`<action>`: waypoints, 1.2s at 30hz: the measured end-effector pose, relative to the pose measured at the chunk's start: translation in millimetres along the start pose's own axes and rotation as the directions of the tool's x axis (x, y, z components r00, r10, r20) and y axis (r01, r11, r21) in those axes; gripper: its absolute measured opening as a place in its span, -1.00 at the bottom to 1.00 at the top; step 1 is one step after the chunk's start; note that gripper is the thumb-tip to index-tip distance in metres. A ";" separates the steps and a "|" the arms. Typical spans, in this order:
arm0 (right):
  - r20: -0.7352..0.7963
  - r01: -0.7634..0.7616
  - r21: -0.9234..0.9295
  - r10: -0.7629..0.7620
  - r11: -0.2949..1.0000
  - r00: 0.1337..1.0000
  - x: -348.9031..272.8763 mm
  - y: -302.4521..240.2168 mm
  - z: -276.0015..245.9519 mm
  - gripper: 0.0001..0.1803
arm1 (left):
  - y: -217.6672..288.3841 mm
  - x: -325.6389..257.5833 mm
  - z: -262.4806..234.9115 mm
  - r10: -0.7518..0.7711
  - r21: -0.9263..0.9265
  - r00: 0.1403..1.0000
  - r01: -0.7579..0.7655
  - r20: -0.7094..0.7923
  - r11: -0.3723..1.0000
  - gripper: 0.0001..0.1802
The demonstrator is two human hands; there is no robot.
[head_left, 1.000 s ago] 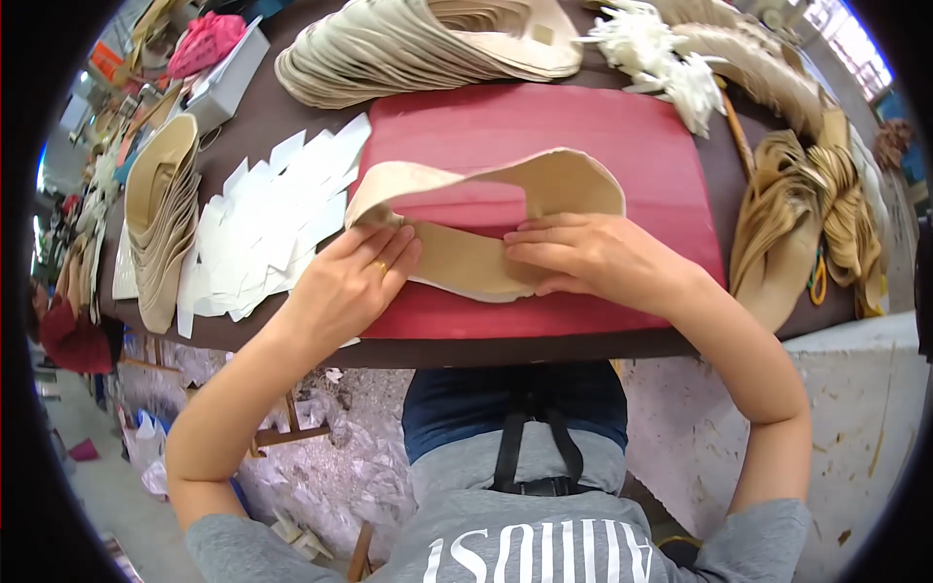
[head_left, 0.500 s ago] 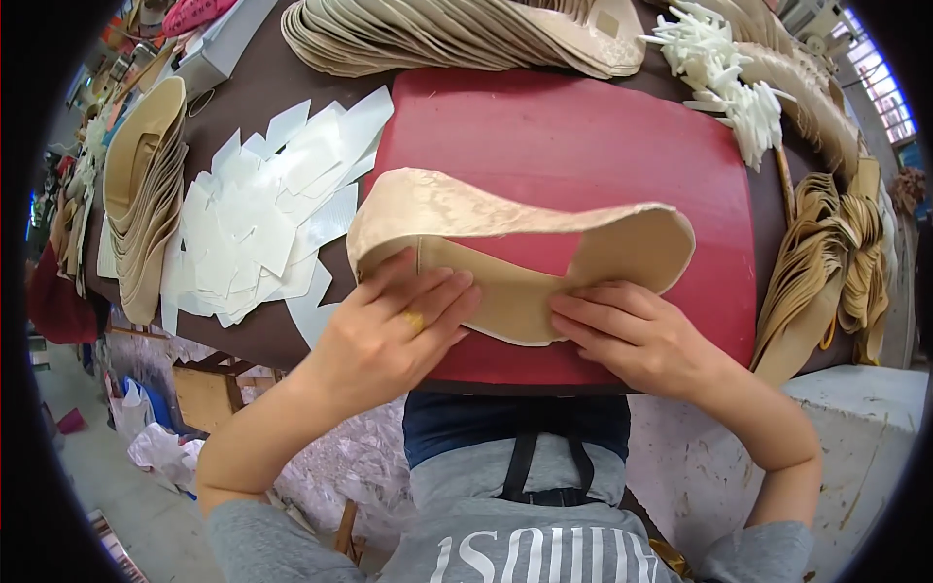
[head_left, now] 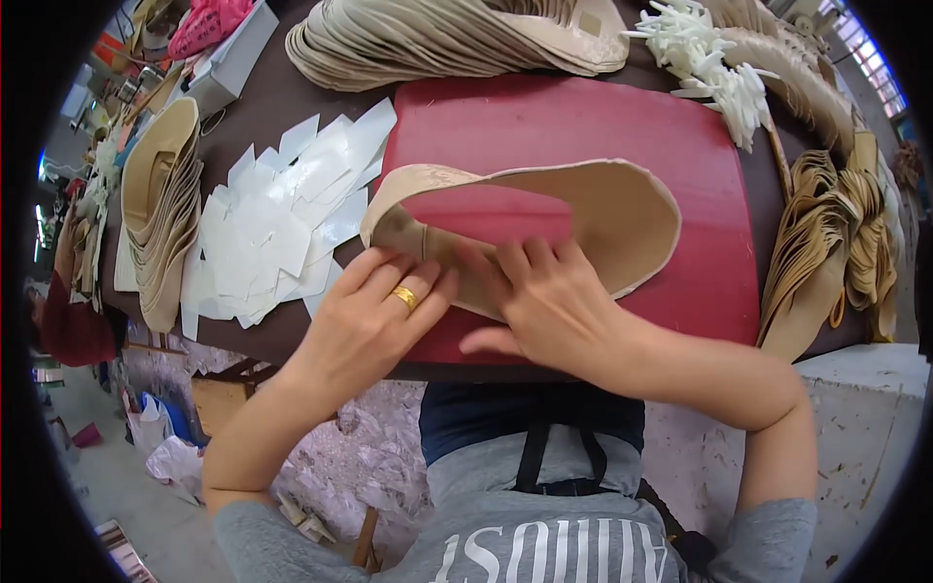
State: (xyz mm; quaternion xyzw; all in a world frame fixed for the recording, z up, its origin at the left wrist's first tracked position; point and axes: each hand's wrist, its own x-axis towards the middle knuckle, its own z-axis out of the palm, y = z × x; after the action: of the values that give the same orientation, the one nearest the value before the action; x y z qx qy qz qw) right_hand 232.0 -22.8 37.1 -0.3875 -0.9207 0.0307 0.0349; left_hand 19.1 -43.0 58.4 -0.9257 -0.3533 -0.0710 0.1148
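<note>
A beige curved shoe-upper piece [head_left: 603, 209] lies on the red mat [head_left: 603, 126], bent into an open loop. My left hand [head_left: 374, 316], with a gold ring, presses flat on the piece's near left end. Beside it, my right hand [head_left: 549, 301] pins the near strip of the same piece with its fingers spread, and the two hands' fingertips almost meet. The stretch of the piece under the hands is hidden.
White cut shapes [head_left: 282, 223] lie scattered left of the mat. Stacks of beige pieces sit at the far left [head_left: 160, 204] and along the back [head_left: 457, 39]. White plastic parts [head_left: 714, 58] and tan strips [head_left: 836, 233] lie at the right. The dark table's front edge [head_left: 292, 340] runs under my wrists.
Both hands have slid along the beige piece toward its near left end and come closer together. The piece's loop now opens to the right.
</note>
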 end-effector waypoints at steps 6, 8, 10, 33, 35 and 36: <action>-0.092 0.007 0.092 0.002 0.996 0.996 -94.1 20.7 -3.9 -0.19 | 44.8 40.4 17.4 0.133 -0.034 0.976 -0.141 -0.170 0.989 -0.61; -0.050 -0.106 0.295 0.126 0.950 0.991 -101.3 20.0 -8.0 -0.27 | 51.9 53.2 19.6 0.157 -0.041 0.972 -0.167 -0.174 0.985 -0.62; -0.073 -0.129 0.183 0.144 0.975 0.987 -103.4 50.1 -10.8 -0.32 | 57.2 56.8 20.2 0.158 -0.039 0.977 -0.165 -0.141 0.986 -0.63; -0.330 0.080 -0.232 -0.156 0.969 0.931 -122.7 -12.8 -80.8 -0.53 | 106.1 31.0 -52.9 -0.039 0.161 0.960 0.087 -0.277 0.983 -0.70; -0.122 0.134 -0.472 -0.215 0.871 0.969 -140.9 4.8 -92.4 -0.59 | 112.7 29.1 -53.3 -0.016 0.246 0.968 0.080 -0.251 0.966 -0.73; 0.090 0.223 -0.670 -0.220 0.708 0.971 -145.6 13.6 -93.6 -0.65 | 114.4 29.3 -48.8 -0.007 0.283 0.972 0.076 -0.236 0.956 -0.75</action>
State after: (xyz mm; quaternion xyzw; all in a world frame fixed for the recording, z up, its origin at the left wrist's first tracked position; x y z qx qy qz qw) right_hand 351.4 -114.8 123.3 -0.2603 -0.9085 -0.3092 -0.1063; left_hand 115.0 -119.9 93.1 -0.8765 -0.3633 -0.1288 0.2886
